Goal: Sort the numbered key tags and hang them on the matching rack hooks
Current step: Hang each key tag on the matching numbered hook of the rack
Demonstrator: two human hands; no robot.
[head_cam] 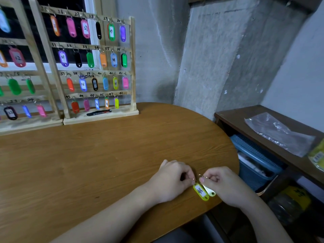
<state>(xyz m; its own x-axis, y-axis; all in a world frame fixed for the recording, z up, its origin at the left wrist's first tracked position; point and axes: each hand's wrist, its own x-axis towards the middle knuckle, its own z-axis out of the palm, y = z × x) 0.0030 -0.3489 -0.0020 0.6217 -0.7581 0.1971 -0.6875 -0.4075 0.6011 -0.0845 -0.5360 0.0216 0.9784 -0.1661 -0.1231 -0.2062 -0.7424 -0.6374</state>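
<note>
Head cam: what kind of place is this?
Likely a back room or storeroom used as a work corner: bare concrete wall, wooden key racks standing on a wooden table, and a side shelf holding a blue basket.

Person, head-camera view: two bare forearms and two bare hands. Left hand [171, 179] and right hand [221, 184] without gloves, rings or watch. No sleeve reaches either wrist; forearms uncovered to the frame edge. Fingernails short, unpainted where visible.
</note>
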